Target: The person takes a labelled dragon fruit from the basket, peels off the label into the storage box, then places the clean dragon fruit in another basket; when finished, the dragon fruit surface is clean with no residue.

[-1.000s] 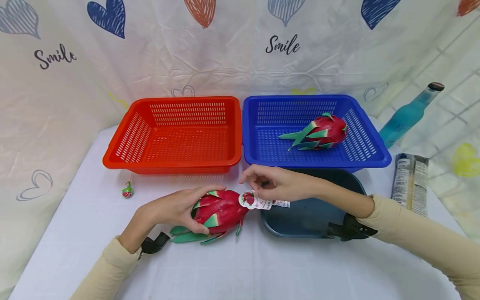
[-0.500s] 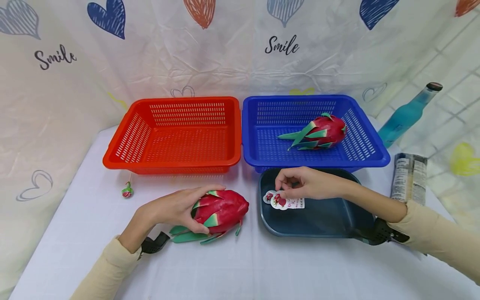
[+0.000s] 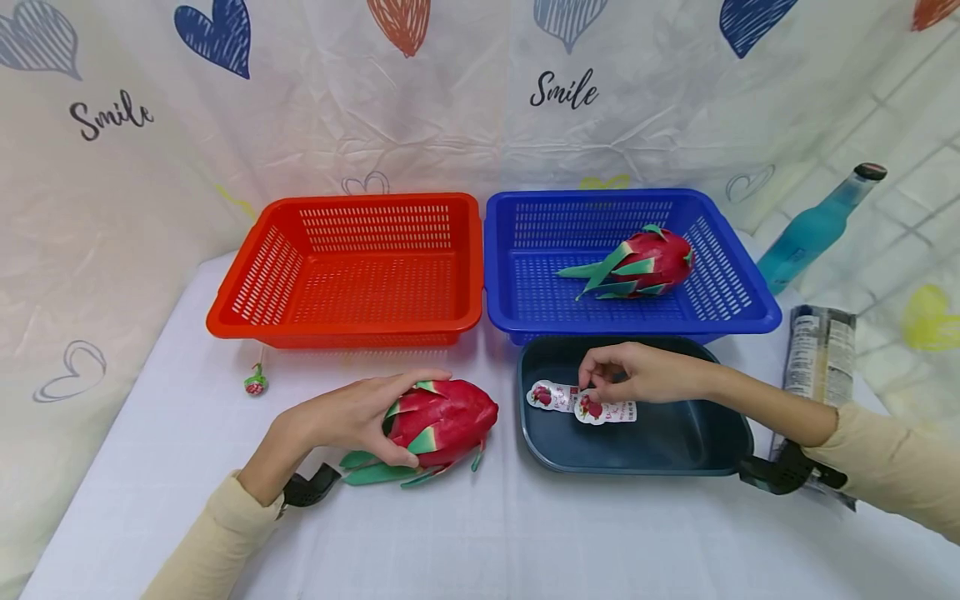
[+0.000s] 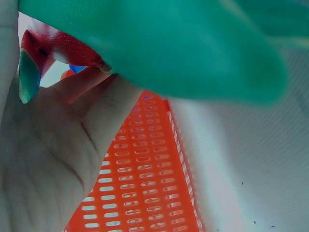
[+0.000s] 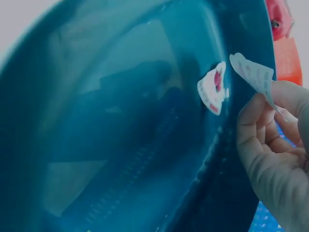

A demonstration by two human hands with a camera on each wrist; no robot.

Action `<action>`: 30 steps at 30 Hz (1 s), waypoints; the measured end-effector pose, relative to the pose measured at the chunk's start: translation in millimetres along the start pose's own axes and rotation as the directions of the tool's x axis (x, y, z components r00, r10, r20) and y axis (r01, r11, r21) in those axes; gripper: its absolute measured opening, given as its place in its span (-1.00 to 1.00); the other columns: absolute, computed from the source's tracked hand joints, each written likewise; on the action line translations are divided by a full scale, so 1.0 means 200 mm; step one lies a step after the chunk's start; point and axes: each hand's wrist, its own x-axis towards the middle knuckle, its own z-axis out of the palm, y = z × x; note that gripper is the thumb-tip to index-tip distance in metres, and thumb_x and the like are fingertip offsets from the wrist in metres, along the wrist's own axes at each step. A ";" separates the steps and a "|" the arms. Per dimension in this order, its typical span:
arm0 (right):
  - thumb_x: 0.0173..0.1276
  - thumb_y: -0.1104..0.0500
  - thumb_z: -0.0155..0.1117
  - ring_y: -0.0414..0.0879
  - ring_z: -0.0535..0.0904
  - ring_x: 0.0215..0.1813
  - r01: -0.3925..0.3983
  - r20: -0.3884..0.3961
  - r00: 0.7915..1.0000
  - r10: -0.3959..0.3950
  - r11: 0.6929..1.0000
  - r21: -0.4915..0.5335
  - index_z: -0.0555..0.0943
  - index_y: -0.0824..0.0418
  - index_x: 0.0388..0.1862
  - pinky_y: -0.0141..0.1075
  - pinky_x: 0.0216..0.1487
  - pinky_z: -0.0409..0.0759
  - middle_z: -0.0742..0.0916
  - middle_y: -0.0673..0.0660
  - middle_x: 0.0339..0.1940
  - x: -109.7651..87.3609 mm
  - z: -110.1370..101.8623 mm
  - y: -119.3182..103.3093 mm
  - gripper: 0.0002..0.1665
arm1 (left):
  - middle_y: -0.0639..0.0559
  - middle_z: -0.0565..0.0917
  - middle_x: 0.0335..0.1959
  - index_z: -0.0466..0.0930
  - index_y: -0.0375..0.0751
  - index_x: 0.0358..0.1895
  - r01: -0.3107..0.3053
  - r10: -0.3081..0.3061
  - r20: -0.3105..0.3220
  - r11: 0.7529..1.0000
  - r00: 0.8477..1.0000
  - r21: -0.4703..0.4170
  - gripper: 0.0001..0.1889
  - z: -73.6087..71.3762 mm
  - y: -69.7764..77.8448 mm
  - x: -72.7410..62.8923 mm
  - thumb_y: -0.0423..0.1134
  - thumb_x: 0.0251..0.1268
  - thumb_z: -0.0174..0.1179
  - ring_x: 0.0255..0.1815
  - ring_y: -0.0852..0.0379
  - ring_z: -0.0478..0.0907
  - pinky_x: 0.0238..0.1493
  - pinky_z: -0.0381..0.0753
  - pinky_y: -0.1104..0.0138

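My left hand holds a red dragon fruit with green scales on the table, thumb at the near side and fingers over the far side. In the left wrist view a green scale hides much of the fruit. Over the dark tray, my right hand pinches a white paper label printed with a dragon fruit. Its thumb and finger grip one end, and the label hangs slightly bent in the right wrist view. A second label lies inside the tray by its wall.
Behind stand a red basket and a blue basket, the blue one bearing another dragon fruit. A bottle of blue liquid and a silvery packet are at right. A wrapped lollipop lies left.
My right hand has moved right, away from the held dragon fruit and over the tray, carrying a label. The second label now shows in the tray. The left hand stays put.
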 end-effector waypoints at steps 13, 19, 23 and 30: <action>0.38 0.18 0.23 -0.24 0.52 -0.35 -0.039 0.014 0.999 0.040 0.998 -0.044 0.54 0.25 -0.07 -0.46 -0.33 0.53 0.56 -0.01 -0.41 -0.04 -0.02 0.10 -0.78 | 0.39 0.41 0.20 0.06 0.42 0.43 0.005 -0.005 0.001 1.000 1.000 -0.005 0.03 0.00 0.00 0.00 0.16 -0.17 0.51 0.24 0.33 0.37 0.00 0.61 0.43; 0.38 0.15 0.24 -0.28 0.48 -0.37 -0.087 0.044 0.995 0.094 0.987 -0.138 0.52 0.27 0.03 -0.48 -0.36 0.51 0.58 -0.05 -0.40 -0.05 -0.01 0.12 -0.69 | 0.38 0.41 0.21 0.05 0.42 0.43 0.006 -0.006 0.007 1.000 1.000 -0.013 0.03 0.00 0.00 0.00 0.15 -0.16 0.51 0.25 0.32 0.36 0.00 0.61 0.43; 0.37 0.15 0.24 -0.27 0.48 -0.33 -0.114 0.047 0.991 0.124 0.979 -0.170 0.50 0.27 0.09 -0.48 -0.32 0.53 0.58 -0.04 -0.35 -0.06 0.00 0.13 -0.63 | 0.38 0.41 0.21 0.05 0.43 0.43 0.005 -0.005 0.007 1.000 1.000 -0.013 0.03 0.00 0.00 0.00 0.15 -0.17 0.51 0.25 0.32 0.36 -0.01 0.61 0.44; 0.36 0.07 0.26 -0.25 0.50 -0.28 -0.144 0.034 0.988 0.153 0.969 -0.199 0.46 0.27 0.17 -0.48 -0.26 0.57 0.61 -0.04 -0.30 -0.08 0.00 0.12 -0.52 | 0.38 0.40 0.21 0.04 0.45 0.42 0.001 -0.001 0.003 1.000 1.000 -0.013 0.04 0.00 -0.01 0.00 0.15 -0.17 0.52 0.25 0.32 0.36 -0.02 0.61 0.44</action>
